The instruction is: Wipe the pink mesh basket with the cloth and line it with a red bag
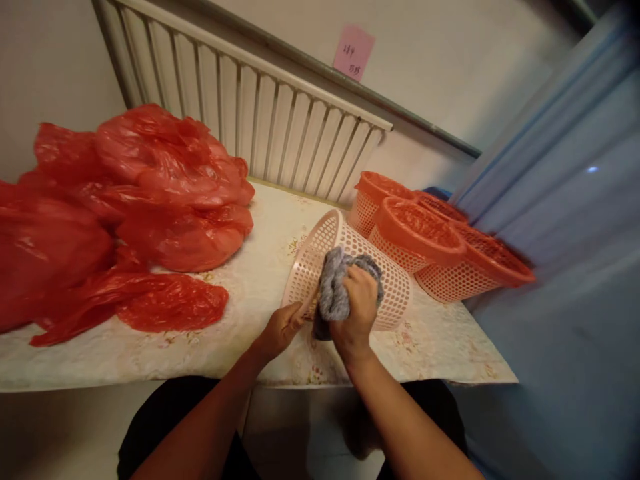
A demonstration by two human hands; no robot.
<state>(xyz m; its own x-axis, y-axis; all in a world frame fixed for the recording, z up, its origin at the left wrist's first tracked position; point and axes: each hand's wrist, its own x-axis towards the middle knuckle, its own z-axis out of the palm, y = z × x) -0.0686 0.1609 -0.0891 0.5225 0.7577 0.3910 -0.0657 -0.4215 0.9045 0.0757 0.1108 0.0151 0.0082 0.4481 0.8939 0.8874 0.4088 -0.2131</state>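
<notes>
A pale pink perforated plastic wastebasket (pixel 396 283) lies on its side on the table, its mouth facing left. My left hand (pixel 283 330) grips the near edge of its rim, fingers closed. In my right hand (pixel 359 307) is a bunched grey cloth (pixel 334 287), pressed against the outside of the basket near the rim. The cloth hides part of the basket's side, and one end of it hangs below my right hand.
Filled red plastic bags (pixel 165 180) cover the table's left side. Several baskets lined with red bags (pixel 420 230) stand at the right, beside a blue curtain (pixel 560 173). A white radiator (pixel 270 127) runs behind the flowered tablecloth (pixel 240 353). A pink note (pixel 354 52) is on the wall.
</notes>
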